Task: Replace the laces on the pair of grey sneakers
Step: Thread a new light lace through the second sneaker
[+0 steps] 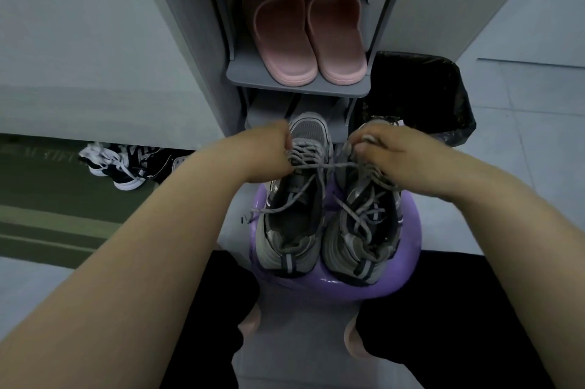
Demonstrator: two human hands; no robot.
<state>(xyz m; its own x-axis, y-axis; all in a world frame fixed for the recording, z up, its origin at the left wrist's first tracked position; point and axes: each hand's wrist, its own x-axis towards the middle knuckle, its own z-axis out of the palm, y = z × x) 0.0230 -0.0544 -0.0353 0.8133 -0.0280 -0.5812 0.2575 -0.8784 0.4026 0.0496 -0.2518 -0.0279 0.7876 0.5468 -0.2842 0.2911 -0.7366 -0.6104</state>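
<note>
Fingers (pixel 287 148) of both hands pinching grey lace (pixel 319 167).
Left hand (pixel 269 151) curled above the left sneaker (pixel 294 230), right hand (pixel 383 148) above the right sneaker (pixel 364 246), lace stretched between. Pair side by side on purple stool (pixel 408 262), toes toward shoe rack (pixel 297 86) holding pink slippers (pixel 307 40); black bin (pixel 443 97) alongside, black-and-white trainers (pixel 120 164) on the floor far left.

Dim, bluish, soft light; wide-angle bending at edges.

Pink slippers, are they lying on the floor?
No, the pink slippers sit side by side on a shelf of the grey shoe rack, up off the floor.
</note>
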